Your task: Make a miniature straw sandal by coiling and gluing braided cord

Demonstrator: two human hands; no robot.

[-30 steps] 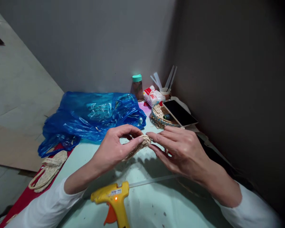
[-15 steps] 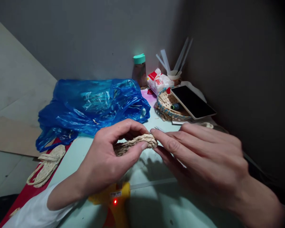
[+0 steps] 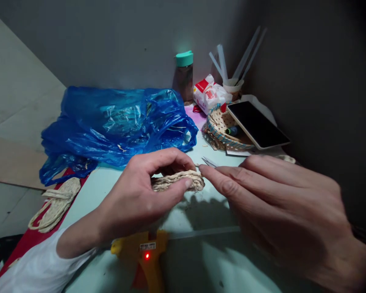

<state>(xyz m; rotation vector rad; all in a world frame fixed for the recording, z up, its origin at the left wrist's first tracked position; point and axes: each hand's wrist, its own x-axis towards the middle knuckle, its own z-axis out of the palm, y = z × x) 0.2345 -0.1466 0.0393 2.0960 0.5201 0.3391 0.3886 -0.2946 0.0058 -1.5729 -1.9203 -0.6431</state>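
My left hand [image 3: 146, 191] is closed round a coiled piece of braided straw cord [image 3: 173, 179], thumb along its near side and fingers behind. To the right, my right hand [image 3: 274, 203] has its forefinger tip close to the cord's right end, by a short strand. The slim pointed blades of scissors [image 3: 209, 162] stick out past the fingers of my right hand; their handles are hidden in it. Below the hands a yellow glue gun [image 3: 152, 256] with a lit red light lies on the pale table [image 3: 110, 268].
A blue plastic bag [image 3: 116, 122] covers the back left. Behind are a bottle with a green lid [image 3: 184, 77], a tissue pack [image 3: 212, 93] and a cup of glue sticks [image 3: 232, 87]. A tablet [image 3: 259, 124] rests on a woven basket [image 3: 215, 128]. Another straw piece [image 3: 57, 203] lies at left.
My right hand has moved slightly right, away from the cord, and more of the scissors' blades shows. My left hand keeps its hold. The camera view has shifted a little.
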